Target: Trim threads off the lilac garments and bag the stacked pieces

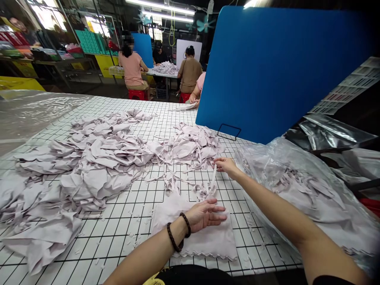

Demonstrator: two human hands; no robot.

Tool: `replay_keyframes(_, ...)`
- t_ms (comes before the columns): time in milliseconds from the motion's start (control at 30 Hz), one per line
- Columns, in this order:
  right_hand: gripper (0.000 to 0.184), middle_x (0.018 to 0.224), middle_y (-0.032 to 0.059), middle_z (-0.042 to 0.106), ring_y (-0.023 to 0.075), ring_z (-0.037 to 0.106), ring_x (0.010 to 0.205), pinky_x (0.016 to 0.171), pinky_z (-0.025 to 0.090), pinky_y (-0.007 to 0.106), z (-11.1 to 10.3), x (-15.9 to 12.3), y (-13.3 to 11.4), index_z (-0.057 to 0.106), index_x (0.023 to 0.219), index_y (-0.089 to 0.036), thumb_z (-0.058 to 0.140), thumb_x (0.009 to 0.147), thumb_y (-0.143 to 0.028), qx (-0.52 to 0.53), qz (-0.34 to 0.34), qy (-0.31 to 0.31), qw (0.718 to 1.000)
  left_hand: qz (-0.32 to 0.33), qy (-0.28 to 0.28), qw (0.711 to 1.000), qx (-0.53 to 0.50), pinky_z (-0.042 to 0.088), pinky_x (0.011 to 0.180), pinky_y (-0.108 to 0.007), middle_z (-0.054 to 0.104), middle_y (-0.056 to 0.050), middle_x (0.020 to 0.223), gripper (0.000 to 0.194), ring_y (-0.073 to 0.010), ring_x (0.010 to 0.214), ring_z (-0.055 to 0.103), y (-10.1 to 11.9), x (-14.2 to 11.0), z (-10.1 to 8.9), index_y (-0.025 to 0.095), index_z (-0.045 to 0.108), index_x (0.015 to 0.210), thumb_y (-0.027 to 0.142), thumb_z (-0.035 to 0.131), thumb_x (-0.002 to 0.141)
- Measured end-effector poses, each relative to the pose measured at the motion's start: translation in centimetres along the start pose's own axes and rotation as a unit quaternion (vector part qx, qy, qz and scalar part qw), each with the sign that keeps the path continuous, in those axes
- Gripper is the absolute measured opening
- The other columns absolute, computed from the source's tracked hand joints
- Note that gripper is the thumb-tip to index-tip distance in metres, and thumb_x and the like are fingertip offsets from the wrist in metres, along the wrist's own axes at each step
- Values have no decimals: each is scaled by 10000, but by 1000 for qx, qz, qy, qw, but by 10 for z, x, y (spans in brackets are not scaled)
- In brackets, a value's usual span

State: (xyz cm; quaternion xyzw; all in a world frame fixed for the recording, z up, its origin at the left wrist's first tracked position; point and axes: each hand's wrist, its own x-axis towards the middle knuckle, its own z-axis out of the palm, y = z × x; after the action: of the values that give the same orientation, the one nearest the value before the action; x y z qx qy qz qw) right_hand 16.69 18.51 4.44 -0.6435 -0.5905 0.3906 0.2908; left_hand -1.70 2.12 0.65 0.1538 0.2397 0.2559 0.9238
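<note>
My left hand (205, 216), with two dark beaded bracelets at its wrist, is open with fingers apart over a flat stack of pale lilac-grey cloth pieces (213, 243). The near edges of the stack are zigzag, and thin straps (204, 190) lie bunched at its far end. Beyond the stack, my right hand (227, 166) pinches a pale fabric strap (214, 176) that rises from that bunch. Just past my right fingers lies a crumpled heap of the same cloth (194, 144).
A larger crumpled cloth heap (103, 158) covers the left of the white gridded table (124, 237). To the right are a clear plastic bag (297, 190) holding cloth and an upright blue panel (267, 71). Several people sit working beyond; small scraps dot the tabletop.
</note>
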Motion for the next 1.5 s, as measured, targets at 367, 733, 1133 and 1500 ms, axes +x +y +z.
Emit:
replay_keyframes(367, 294, 952, 58, 704, 188, 684, 768, 731, 527, 344, 10, -52, -23, 450, 1122, -221, 540, 864, -328, -3, -246, -8, 969, -2, -33, 999, -30, 442, 881, -406, 559, -141, 1245, 535, -277, 988, 647, 2, 0, -3, 199, 419, 1238, 482, 577, 813)
replay_keyframes(733, 225, 906, 78, 687, 175, 600, 856, 796, 403, 317, 12, -111, -4, 628, 1047, -196, 463, 896, -170, -308, -390, -51, 866, 99, 36, 994, -43, 502, 820, -297, 616, -139, 1148, 470, -197, 905, 663, 10, -4, 4, 121, 531, 1175, 438, 596, 834)
replay_keyframes(1133, 237, 1026, 60, 671, 172, 638, 937, 794, 510, 310, 10, -122, 0, 589, 1064, -216, 491, 849, -202, 9, -226, -93, 970, 139, 110, 976, 123, 538, 625, -279, 632, -53, 875, 579, -164, 666, 679, 5, -1, 15, 186, 400, 1200, 387, 709, 752)
replay_keyframes(1500, 331, 1038, 36, 683, 155, 616, 853, 730, 469, 259, 0, -116, -11, 686, 993, -212, 461, 771, -115, -93, -194, -174, 961, 106, 116, 976, 151, 537, 632, -270, 597, -83, 1044, 348, -122, 703, 656, 3, -6, 19, 159, 475, 881, 424, 671, 769)
